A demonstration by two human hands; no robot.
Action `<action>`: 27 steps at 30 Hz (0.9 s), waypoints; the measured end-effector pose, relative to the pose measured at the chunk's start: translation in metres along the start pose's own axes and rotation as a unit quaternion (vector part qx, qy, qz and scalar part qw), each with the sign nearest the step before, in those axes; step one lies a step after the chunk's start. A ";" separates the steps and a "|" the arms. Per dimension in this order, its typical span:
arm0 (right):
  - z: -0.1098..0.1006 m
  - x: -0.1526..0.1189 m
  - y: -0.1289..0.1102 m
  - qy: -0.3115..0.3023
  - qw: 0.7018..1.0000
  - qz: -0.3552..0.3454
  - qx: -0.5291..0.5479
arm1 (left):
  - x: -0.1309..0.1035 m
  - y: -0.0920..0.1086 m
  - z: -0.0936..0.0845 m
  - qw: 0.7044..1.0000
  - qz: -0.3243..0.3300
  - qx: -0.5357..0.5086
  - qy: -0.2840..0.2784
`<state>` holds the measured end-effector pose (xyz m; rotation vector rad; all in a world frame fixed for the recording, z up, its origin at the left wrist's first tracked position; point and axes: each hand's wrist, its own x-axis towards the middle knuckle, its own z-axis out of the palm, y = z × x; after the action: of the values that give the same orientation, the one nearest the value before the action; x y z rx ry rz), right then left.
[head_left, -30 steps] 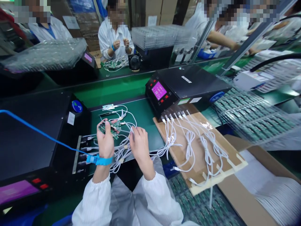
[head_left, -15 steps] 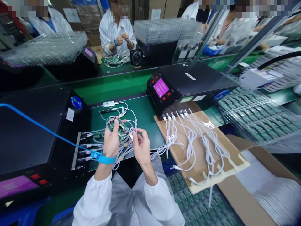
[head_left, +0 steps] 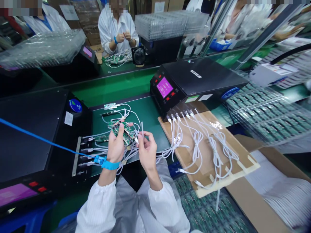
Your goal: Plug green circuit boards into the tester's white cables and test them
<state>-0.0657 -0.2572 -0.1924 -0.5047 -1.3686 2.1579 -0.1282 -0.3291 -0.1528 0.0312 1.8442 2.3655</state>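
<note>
My left hand [head_left: 116,142], with a blue wrist strap [head_left: 110,164], is closed on a green circuit board [head_left: 126,133], thumb on top. My right hand [head_left: 147,148] pinches a white cable plug [head_left: 136,139] at the board's right edge; whether the plug sits in the board cannot be made out. Under and around my hands lie bundled white cables [head_left: 126,155]. Another green board [head_left: 101,138] lies left of my left hand, and a small board [head_left: 110,106] with a cable lies beyond on the green mat [head_left: 153,111].
A black device [head_left: 204,77] with a pink screen stands ahead, its cables lying on a cardboard sheet [head_left: 191,155]. Another black device [head_left: 29,129] is at the left. Trays of boards [head_left: 267,113] and an open carton [head_left: 252,200] are at the right. A co-worker's hands [head_left: 123,37] show across the bench.
The view has shifted slightly. My hands stay close together at the board; my right hand's fingers have moved a little around the cable plug.
</note>
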 end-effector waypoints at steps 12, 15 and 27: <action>-0.001 0.003 0.002 0.026 1.000 0.005 0.012 | -0.004 0.000 -0.002 0.994 0.080 0.073 -0.032; -0.001 0.004 0.004 0.044 0.999 0.005 0.006 | -0.007 0.001 -0.002 0.986 0.111 0.117 -0.038; -0.011 0.007 0.001 0.061 0.992 -0.049 -0.095 | -0.006 0.004 0.004 0.990 0.092 0.097 -0.046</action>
<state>-0.0652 -0.2455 -0.1980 -0.6177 -1.5042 1.8969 -0.1222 -0.3274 -0.1471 0.3398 2.1004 2.2439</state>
